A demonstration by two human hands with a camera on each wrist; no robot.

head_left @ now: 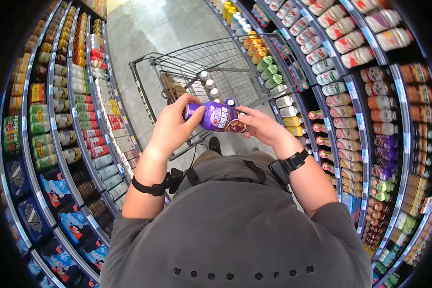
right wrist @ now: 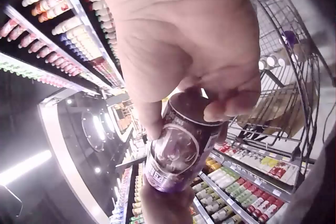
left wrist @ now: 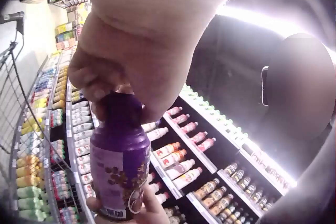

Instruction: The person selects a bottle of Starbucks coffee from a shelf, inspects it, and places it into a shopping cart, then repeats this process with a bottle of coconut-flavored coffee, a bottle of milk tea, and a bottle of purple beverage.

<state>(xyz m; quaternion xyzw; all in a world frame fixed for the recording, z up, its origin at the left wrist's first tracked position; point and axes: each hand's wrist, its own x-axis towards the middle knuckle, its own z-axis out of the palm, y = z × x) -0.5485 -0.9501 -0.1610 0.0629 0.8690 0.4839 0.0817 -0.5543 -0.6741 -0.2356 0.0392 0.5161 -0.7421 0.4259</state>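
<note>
A purple drink bottle (head_left: 217, 116) lies crosswise between my two hands, in front of the body. My left hand (head_left: 175, 120) grips its cap end, thumb along the near side. The base end is held by my right hand (head_left: 264, 126), with fingers and thumb around it. In the left wrist view the purple bottle (left wrist: 119, 166) shows its cap partly hidden by the left fingers. Printed text and a round picture on the label show on the bottle (right wrist: 176, 153) in the right wrist view.
Beyond the hands stands a wire shopping cart (head_left: 197, 50) holding several bottles with white caps (head_left: 210, 83) and a brown box (head_left: 169, 85). Shelves of drinks (head_left: 89, 125) line the left side; more shelves of bottles (head_left: 341, 103) line the right. Grey floor (head_left: 134, 29) runs between them.
</note>
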